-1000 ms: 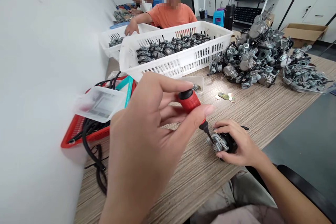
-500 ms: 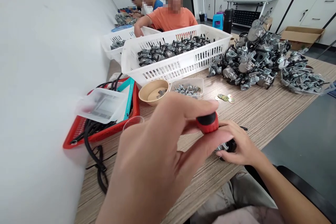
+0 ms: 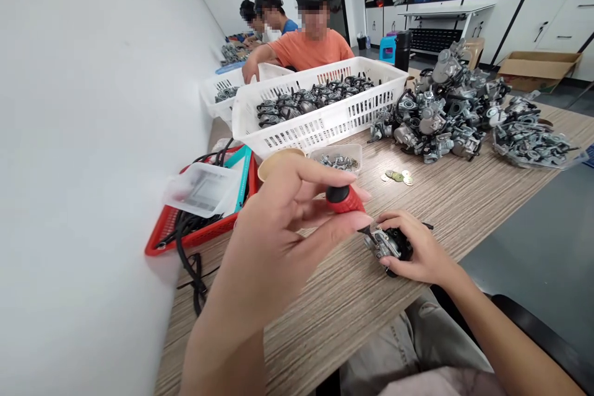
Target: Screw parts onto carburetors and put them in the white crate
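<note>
Between the thumb and fingers of my left hand [image 3: 278,241] is a screwdriver [image 3: 344,199] with a red handle and black end cap. Its dark shaft points down to the right and meets a metal carburetor [image 3: 388,244]; whether the tip sits in a screw I cannot tell. My right hand [image 3: 420,253] is wrapped round the carburetor's right side and holds it on the wooden table [image 3: 325,315]. Beyond the hands lie several flat brass-coloured discs [image 3: 397,177]. Behind my left hand stands a clear box [image 3: 338,158] of small metal parts.
A white basket [image 3: 320,120] of carburetors spans the back, with a co-worker in orange [image 3: 309,49] behind it. A carburetor pile [image 3: 445,111] and a tray of metal parts [image 3: 536,139] are at right. Left are a red basket [image 3: 199,234] with black hoses and a beige bowl [image 3: 278,161].
My left hand with the screwdriver has drawn back and tilted, so the shaft and more of the carburetor now show. The whole view has shifted slightly. The co-worker's arm has moved.
</note>
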`<state>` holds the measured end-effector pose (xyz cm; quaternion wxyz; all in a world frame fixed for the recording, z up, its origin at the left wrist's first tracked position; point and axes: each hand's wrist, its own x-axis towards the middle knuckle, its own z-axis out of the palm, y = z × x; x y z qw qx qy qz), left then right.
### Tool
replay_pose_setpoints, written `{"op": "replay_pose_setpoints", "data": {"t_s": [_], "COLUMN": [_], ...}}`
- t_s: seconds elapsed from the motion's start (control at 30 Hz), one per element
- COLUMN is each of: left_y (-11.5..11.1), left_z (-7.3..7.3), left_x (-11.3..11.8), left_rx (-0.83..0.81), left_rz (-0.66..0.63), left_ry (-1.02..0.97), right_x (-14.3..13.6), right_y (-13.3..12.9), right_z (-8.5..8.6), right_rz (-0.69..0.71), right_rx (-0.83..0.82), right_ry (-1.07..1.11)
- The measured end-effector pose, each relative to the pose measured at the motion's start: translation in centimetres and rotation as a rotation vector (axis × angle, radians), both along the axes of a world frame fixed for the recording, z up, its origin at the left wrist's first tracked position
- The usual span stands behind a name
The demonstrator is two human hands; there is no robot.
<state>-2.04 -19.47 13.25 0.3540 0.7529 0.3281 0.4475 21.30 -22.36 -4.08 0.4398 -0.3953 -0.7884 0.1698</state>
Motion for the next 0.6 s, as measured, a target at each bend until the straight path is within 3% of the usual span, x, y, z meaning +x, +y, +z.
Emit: {"op": "replay_pose_setpoints", "data": {"t_s": [0.23,0.6], "left_y": [0.4,1.9], "left_z": [-0.3,-0.2], "left_x": [0.6,0.7], "left_rx": [-0.064,-0.190], "left_rz": [0.253,0.314], "left_ry": [-0.034,-0.104], "right_x": [-0.1,0.0], "right_y": [0.0,-0.1], "right_z": [0.2,0.1], "right_rz": [-0.009,-0.021], "right_rx": [0.009,0.010], "right_ry": [-0.020,-0.023]}}
